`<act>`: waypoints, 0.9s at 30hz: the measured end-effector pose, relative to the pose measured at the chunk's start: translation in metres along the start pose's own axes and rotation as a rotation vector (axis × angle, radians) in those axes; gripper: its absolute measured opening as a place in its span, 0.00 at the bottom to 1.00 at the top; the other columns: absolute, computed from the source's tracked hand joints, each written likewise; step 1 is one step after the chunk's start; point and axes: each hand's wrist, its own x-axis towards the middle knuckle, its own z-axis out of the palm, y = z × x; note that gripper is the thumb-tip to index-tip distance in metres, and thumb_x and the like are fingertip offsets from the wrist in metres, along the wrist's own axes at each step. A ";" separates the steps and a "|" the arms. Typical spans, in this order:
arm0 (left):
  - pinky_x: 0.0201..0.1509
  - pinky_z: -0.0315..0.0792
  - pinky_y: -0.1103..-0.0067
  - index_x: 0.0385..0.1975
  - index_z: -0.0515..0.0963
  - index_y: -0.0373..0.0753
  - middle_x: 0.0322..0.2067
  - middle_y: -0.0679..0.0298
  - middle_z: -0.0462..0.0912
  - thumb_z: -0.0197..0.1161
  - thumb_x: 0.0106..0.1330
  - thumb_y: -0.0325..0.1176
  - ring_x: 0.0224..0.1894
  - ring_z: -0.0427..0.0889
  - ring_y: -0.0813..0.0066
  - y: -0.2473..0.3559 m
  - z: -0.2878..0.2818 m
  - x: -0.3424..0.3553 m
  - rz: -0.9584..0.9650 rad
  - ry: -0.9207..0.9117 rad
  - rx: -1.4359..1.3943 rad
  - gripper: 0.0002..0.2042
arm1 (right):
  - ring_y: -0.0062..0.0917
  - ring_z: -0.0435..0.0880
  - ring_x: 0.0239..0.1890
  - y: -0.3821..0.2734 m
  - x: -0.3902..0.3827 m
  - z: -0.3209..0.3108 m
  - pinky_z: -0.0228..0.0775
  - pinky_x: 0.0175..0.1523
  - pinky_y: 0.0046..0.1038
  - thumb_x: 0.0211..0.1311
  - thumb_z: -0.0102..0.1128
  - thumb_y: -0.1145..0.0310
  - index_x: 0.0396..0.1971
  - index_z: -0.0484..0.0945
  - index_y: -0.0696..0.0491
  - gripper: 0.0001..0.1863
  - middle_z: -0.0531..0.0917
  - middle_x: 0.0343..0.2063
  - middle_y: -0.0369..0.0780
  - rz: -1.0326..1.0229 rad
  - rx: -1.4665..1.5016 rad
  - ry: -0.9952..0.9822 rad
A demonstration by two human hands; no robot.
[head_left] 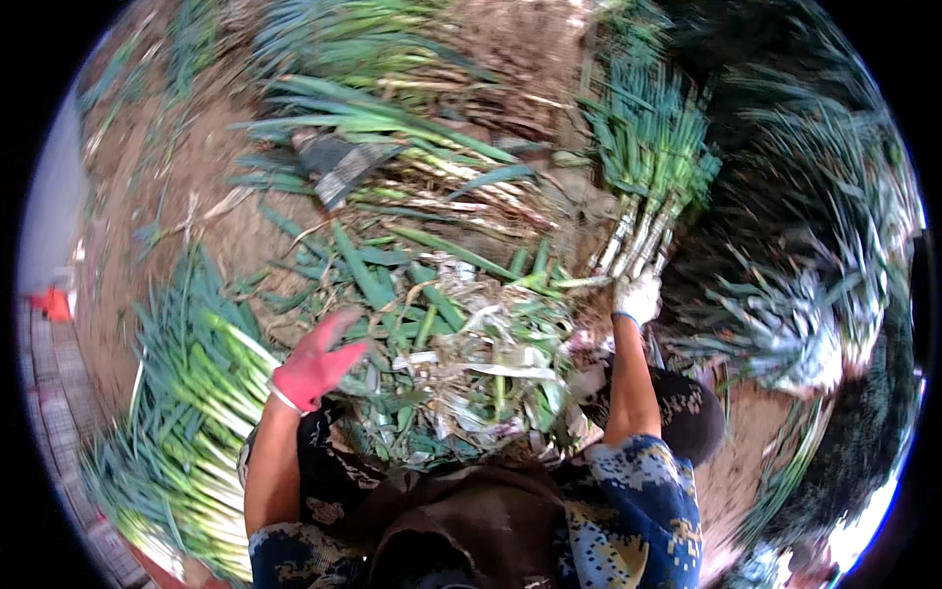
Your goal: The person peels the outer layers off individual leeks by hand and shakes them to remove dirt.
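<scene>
My right hand (638, 297), in a white glove, reaches forward and grips the pale root ends of several long green onions (638, 231). Their dark green leaves point away from me. My left hand (320, 361), in a pinkish-red glove, hovers over the left side of a heap of leaf trimmings (491, 358), its fingers apart and nothing in them. Beside that hand, to its left, lies a big pile of green onions (201, 422) with pale stems showing. Motion blur softens both hands.
More green onions (392, 118) with soil on their roots lie ahead, a dark and grey scrap (339, 169) resting on them. Leafy bundles (785, 314) are heaped at right over dark material. Bare soil (147, 206) shows at left, near a red-orange object (54, 304).
</scene>
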 end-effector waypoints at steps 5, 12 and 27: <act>0.65 0.61 0.75 0.60 0.63 0.30 0.58 0.55 0.70 0.58 0.64 0.26 0.60 0.69 0.69 0.014 -0.013 -0.004 -0.024 -0.120 -0.319 0.24 | 0.44 0.75 0.50 -0.077 -0.026 0.073 0.68 0.55 0.40 0.47 0.64 0.68 0.56 0.69 0.53 0.31 0.77 0.47 0.49 -0.804 0.300 0.125; 0.62 0.64 0.76 0.58 0.66 0.30 0.52 0.59 0.75 0.56 0.66 0.26 0.55 0.73 0.73 0.014 -0.040 -0.018 -0.211 0.031 -0.458 0.21 | 0.43 0.75 0.54 -0.224 -0.064 0.154 0.70 0.54 0.38 0.53 0.58 0.64 0.56 0.68 0.51 0.28 0.73 0.54 0.50 -1.045 -0.036 -0.461; 0.53 0.71 0.80 0.55 0.68 0.30 0.44 0.61 0.79 0.55 0.67 0.29 0.46 0.77 0.77 -0.020 -0.033 -0.020 -0.187 -0.019 -0.536 0.18 | 0.44 0.81 0.41 -0.239 -0.107 0.136 0.73 0.46 0.42 0.53 0.58 0.59 0.45 0.73 0.56 0.21 0.81 0.38 0.51 -1.120 -0.179 -0.624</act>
